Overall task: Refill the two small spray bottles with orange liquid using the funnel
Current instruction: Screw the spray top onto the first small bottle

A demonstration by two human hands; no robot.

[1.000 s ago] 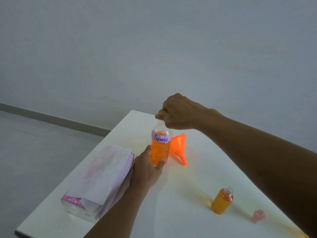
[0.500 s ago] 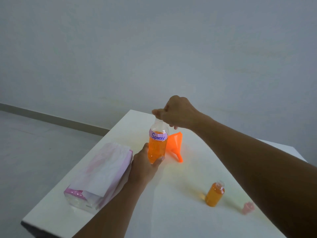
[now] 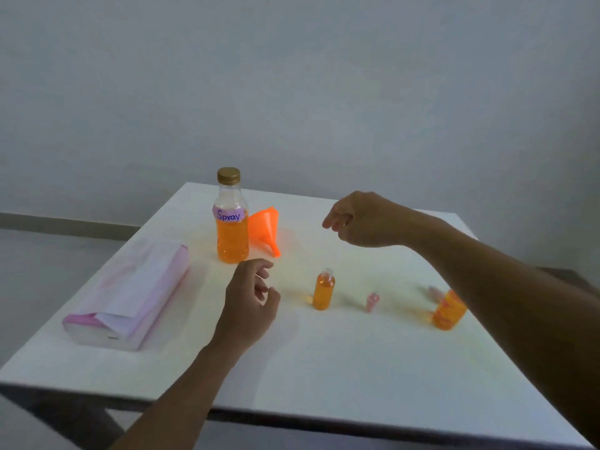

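Small spray bottle, centre: small clear plastic bottle with orange liquid point(image 3: 323, 290), upright on the white counter point(image 3: 324, 358), long axis vertical, neck open at the top, filled to about the shoulder.
Small spray bottle, right: second small clear bottle of orange liquid point(image 3: 448, 309), near the counter's right side, blurred and leaning slightly left; its top is partly hidden by the right forearm, so whether it is open cannot be told.
Spray heads: small pink spray top point(image 3: 371, 301) on the counter between the two small bottles, apart from both; a second pinkish piece point(image 3: 434, 292) just beside the right bottle, too blurred to make out.
Funnel: orange plastic funnel point(image 3: 265, 229) lying on its side, wide mouth toward the far left, spout pointing toward the near right, just behind and right of the large bottle.
Supply bottle: tall clear plastic bottle labelled "Spray" point(image 3: 231, 219), upright, gold screw cap on, orange liquid up to the label.
Left hand point(image 3: 250, 306): above the counter near the supply bottle's base, fingers loosely curled, holding nothing.
Right hand point(image 3: 360, 219): raised over the counter right of the funnel, fingers curled, nothing visible in it.
Other: pink-and-white soft packet point(image 3: 130, 293) lying flat at the left of the counter.
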